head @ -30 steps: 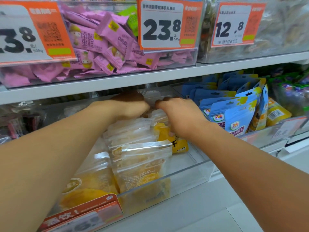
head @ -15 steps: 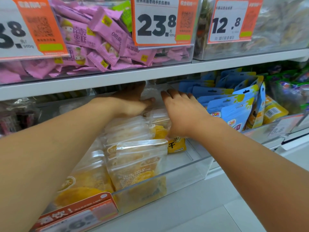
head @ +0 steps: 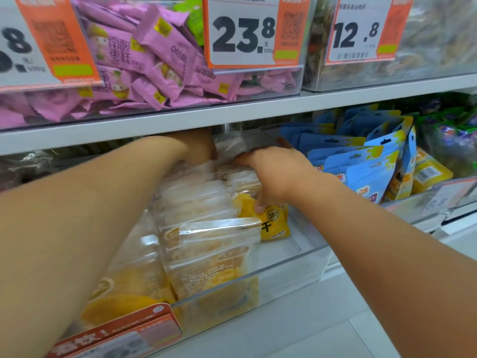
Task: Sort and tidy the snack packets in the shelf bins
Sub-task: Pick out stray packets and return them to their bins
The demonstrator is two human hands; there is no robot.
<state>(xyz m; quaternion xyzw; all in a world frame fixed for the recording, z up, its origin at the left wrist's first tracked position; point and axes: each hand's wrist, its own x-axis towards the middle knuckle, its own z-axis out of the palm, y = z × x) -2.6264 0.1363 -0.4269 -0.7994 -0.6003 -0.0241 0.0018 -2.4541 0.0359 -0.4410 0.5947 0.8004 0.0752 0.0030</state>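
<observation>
A clear bin (head: 284, 264) on the lower shelf holds an upright row of clear packets of yellow dried fruit (head: 206, 244). A yellow packet (head: 273, 226) lies flat beside the row. My left hand (head: 196, 148) reaches far back under the shelf board, its fingers curled on a clear packet (head: 232, 147) at the back of the row; the board hides part of it. My right hand (head: 278, 174) curls over the tops of the rear packets, with its thumb down against the yellow packet.
The white shelf board (head: 232, 112) sits just above both hands. Above it is a bin of pink packets (head: 154, 60) with a 23.8 price tag (head: 245, 34). Blue Dole pouches (head: 366, 171) fill the bin to the right. An orange label (head: 116, 337) fronts the bin.
Both hands had straight fingers half a second ago and have now curled onto the rear packets. My left hand has moved further back under the shelf.
</observation>
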